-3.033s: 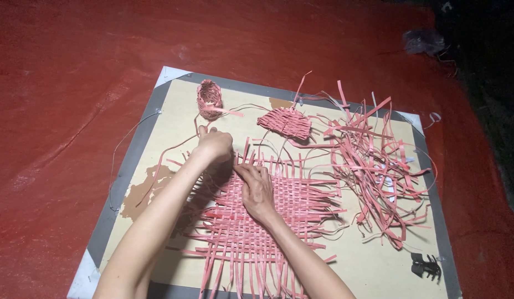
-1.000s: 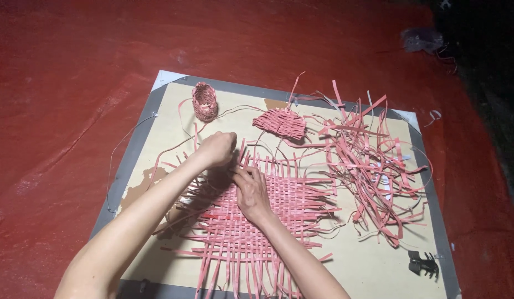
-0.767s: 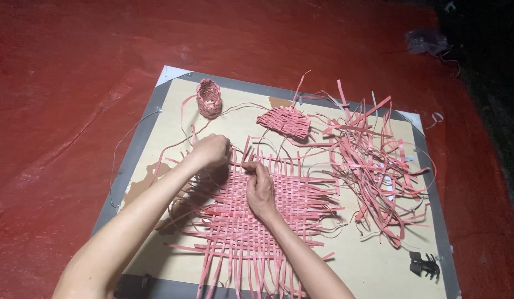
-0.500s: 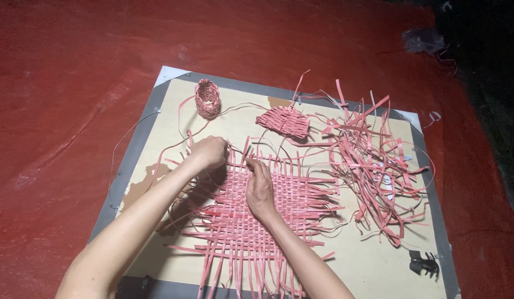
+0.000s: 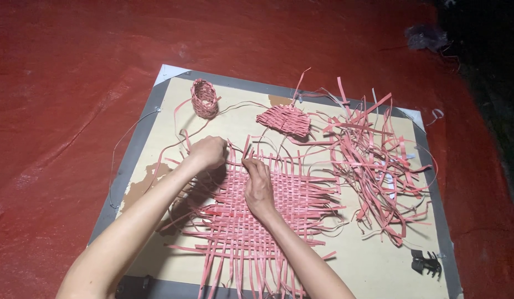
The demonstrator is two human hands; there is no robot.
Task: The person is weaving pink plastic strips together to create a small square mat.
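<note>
Red tarpaulin floor [image 5: 74,111] under everything, and on it the beige board with grey edging [image 5: 345,260]. Centre of that board lies the flat pink mat of woven strips [image 5: 268,216]; I'm pressing my right hand [image 5: 258,185] on it, flat to pin the weave. My left hand [image 5: 208,151] has its grip pinched around one pink strip end [image 5: 186,138] at the mat's far edge. Loose pink strips [image 5: 373,166] are heaped to the right, within reach.

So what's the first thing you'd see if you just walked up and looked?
The big pink woven mat in the middle of the tan board, with the left hand and right hand busy at its top edge. Next, the messy pile of loose pink strips on the right. A tiny woven basket stands at the board's far left corner.
</note>
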